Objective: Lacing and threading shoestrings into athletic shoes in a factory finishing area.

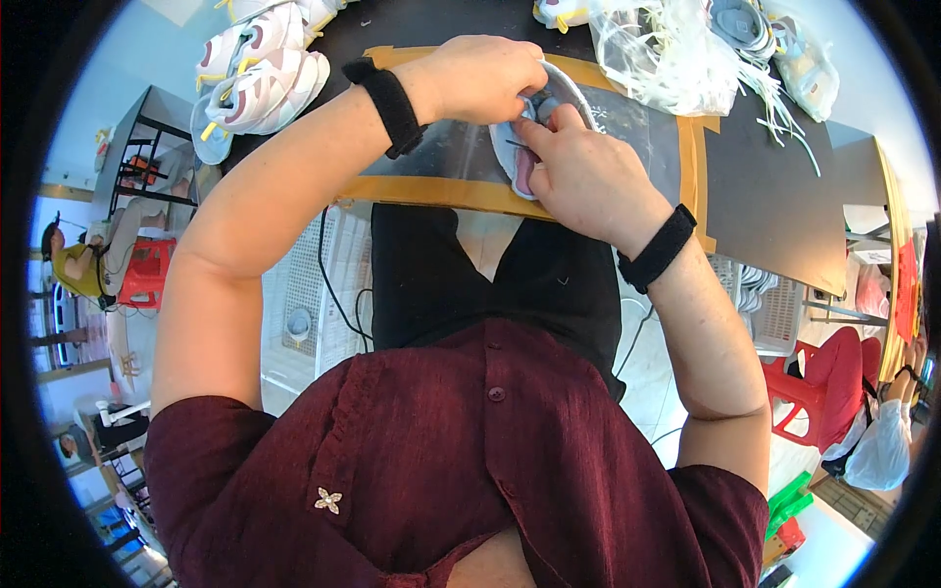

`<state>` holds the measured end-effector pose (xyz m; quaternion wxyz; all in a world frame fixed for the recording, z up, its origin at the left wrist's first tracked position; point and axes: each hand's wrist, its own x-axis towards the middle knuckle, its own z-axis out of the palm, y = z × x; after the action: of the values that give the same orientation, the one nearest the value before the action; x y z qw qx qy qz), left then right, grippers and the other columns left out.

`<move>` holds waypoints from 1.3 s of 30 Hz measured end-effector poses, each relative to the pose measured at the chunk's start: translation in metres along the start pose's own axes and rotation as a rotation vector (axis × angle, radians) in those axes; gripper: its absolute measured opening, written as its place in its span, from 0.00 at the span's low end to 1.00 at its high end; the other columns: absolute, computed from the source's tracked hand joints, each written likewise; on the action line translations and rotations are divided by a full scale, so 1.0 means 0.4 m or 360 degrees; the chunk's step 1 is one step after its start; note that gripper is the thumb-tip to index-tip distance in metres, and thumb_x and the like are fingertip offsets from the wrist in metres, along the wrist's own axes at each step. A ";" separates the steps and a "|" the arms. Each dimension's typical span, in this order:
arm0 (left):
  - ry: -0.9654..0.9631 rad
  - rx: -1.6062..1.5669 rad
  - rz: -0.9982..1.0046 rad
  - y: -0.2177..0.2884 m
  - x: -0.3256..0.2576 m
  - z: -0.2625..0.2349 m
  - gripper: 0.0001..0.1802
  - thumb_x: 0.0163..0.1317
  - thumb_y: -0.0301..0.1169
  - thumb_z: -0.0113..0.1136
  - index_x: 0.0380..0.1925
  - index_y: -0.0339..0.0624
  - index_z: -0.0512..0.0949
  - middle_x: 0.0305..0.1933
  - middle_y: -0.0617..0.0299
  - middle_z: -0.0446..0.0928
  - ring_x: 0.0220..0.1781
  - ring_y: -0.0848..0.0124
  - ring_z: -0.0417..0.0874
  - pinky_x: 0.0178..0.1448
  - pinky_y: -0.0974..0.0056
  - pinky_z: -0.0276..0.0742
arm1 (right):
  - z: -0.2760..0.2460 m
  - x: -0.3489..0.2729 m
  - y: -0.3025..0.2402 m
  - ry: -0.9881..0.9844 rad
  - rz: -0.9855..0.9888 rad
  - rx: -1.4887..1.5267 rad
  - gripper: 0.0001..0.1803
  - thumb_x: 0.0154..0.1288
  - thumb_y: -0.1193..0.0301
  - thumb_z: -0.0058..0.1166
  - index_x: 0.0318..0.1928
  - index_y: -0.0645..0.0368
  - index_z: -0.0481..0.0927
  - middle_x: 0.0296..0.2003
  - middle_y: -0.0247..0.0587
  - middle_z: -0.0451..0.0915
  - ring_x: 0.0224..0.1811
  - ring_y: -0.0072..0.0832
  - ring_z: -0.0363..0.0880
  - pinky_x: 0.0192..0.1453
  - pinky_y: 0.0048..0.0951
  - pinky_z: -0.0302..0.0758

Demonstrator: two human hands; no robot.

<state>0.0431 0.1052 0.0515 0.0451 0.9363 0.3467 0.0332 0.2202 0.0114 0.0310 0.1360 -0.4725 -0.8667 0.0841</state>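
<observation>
A light grey and white shoe with pink parts (pixel 525 174) lies on the table's near side between my hands, partly covered by them. My left hand (pixel 480 83) comes over its far left side, fingers curled and pinched together at the shoe's opening. From the right, my right hand (pixel 593 176) reaches in with thumb and fingers closed on the shoe's upper. A thin dark tip (pixel 516 145) shows by the right fingertips; I cannot tell what it is. Both wrists wear black bands.
Several white and pink shoes with yellow laces (pixel 265 78) are piled at the left. A plastic bag (pixel 662 59) and loose white laces (pixel 774 103) lie at the right. Brown tape (pixel 691 167) borders a clear sheet on the dark table. White crates (pixel 314 284) stand below.
</observation>
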 end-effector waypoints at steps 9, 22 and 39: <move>0.0225 -0.0056 0.0217 -0.031 -0.008 0.037 0.06 0.54 0.25 0.61 0.30 0.37 0.75 0.42 0.54 0.74 0.45 0.51 0.78 0.47 0.51 0.75 | -0.013 0.003 -0.021 -0.0159 0.0146 -0.0001 0.27 0.62 0.69 0.47 0.63 0.58 0.70 0.47 0.53 0.76 0.42 0.50 0.82 0.49 0.47 0.79; 0.0191 0.0005 0.0229 -0.023 -0.005 0.023 0.06 0.55 0.22 0.56 0.34 0.37 0.77 0.45 0.53 0.75 0.43 0.49 0.80 0.44 0.51 0.76 | -0.018 0.015 -0.020 -0.0136 0.0118 -0.0021 0.18 0.65 0.66 0.48 0.53 0.60 0.75 0.44 0.55 0.77 0.41 0.51 0.83 0.47 0.46 0.80; -0.0139 -0.0178 -0.0006 -0.012 0.028 -0.022 0.07 0.52 0.27 0.57 0.30 0.36 0.79 0.38 0.51 0.76 0.41 0.51 0.80 0.45 0.52 0.75 | -0.014 0.020 0.004 -0.0148 0.0011 -0.0019 0.17 0.66 0.64 0.48 0.49 0.59 0.78 0.43 0.55 0.78 0.41 0.50 0.83 0.47 0.48 0.79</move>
<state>0.0476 0.1164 0.0601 0.1125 0.9322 0.3438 0.0114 0.2191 0.0190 0.0371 0.0924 -0.4718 -0.8710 0.1012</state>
